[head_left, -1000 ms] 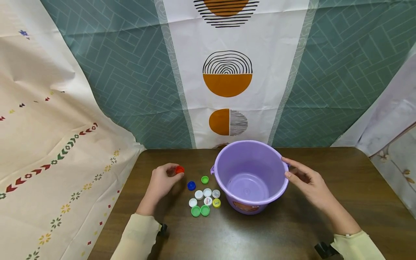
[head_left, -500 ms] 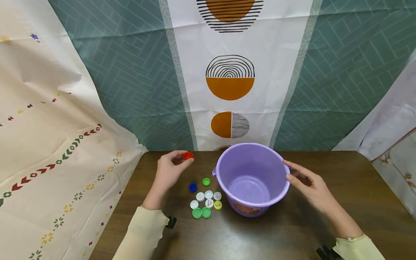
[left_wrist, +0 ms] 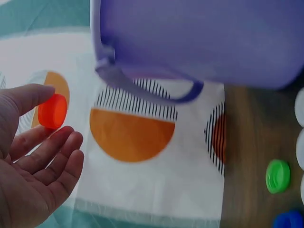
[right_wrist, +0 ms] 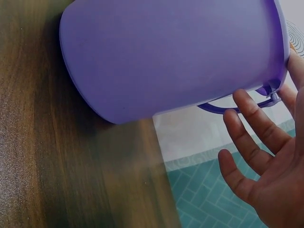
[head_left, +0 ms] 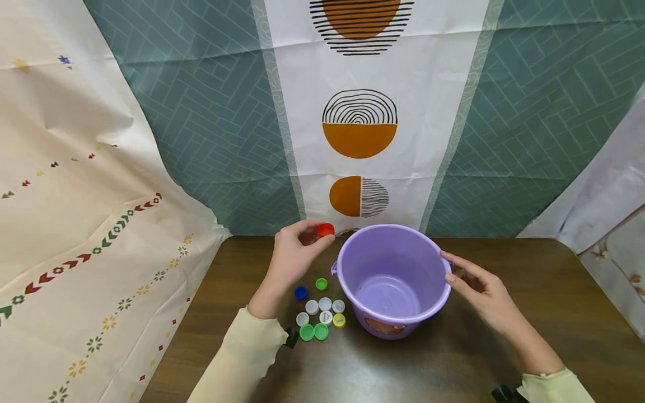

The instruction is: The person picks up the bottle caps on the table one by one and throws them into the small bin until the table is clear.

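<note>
left grip (head_left: 296, 249) is narrowed to a pinch on a red cap (head_left: 326, 230), held up near the head view's centre, just left of the purple bucket (head_left: 385, 260); right grip (head_left: 476, 285) pinches the bucket's right edge. from where i stand, the step looks like bringing that cap across, so the next move calls for clearing the edge before loosening the pinch.

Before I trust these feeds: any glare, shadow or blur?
Head: mostly sharp, pale glare on the table in front of the bucket; left wrist: bucket edges soft, though the left hand and red cap are readable; right wrist: dim, dark shadow beside the bucket's base.
</note>
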Available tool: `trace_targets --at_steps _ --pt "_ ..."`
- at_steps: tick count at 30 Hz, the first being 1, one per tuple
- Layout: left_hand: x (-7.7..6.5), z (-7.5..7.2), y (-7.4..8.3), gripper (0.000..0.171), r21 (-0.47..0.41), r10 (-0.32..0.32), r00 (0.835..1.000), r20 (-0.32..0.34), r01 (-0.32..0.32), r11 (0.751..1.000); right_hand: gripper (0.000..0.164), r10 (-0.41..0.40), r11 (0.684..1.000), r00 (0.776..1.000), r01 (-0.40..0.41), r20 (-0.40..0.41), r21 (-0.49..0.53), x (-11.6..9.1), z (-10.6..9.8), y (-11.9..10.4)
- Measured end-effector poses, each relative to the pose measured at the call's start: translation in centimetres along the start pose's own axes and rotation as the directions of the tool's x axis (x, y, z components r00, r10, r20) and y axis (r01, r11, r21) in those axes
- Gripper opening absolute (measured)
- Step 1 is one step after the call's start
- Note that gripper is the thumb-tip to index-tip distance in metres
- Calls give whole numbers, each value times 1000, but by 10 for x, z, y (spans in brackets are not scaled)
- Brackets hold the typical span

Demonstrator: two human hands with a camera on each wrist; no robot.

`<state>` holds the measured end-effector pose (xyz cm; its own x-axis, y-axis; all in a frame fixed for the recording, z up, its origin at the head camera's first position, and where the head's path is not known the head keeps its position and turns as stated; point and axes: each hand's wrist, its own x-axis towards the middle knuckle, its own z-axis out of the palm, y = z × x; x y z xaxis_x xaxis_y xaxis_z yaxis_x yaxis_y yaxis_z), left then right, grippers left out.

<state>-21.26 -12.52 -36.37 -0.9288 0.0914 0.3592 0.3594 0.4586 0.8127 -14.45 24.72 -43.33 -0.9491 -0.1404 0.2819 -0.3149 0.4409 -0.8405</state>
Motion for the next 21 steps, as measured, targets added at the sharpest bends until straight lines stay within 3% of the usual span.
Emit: trace_targets --at_steps 12,21 --pt "4 45 31 29 -85 70 992 108 -61 994 48 -3 1000 1000 3 -4 3 -1 1 -1" --pt "2 66 41 29 -58 99 982 160 -91 994 48 -17 1000 1000 17 -6 4 -1 1 -2"
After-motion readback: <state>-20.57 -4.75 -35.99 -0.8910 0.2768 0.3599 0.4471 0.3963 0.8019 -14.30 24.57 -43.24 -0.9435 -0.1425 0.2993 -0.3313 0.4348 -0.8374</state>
